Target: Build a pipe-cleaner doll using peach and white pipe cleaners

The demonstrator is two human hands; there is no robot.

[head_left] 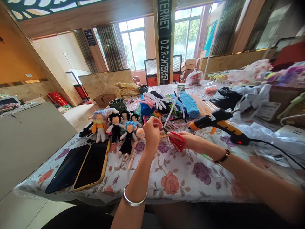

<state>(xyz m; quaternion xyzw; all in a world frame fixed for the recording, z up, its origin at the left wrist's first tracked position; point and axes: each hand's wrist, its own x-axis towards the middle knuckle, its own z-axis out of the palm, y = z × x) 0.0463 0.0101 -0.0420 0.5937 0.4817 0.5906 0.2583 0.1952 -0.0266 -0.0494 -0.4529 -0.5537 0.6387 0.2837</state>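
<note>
Red-handled scissors (177,140) are gripped in my right hand (190,140). Their dark blades point left, close to the fingertips of my left hand (152,132). Those fingers are pinched around the lower end of a white pipe cleaner (172,109), which slants up and to the right. The blades are near its lower end; whether they touch it I cannot tell. Just left of my left hand lie several crocheted dolls (115,124). Behind both hands are bundles of coloured pipe cleaners, with a blue bundle (190,103) among them.
An orange and black glue gun (218,124) with a lit red switch lies at right, its cord trailing off. Two phones, one in a yellow case (91,165), lie at left on the flowered tablecloth (171,183). A black plastic bag (225,98) sits farther back.
</note>
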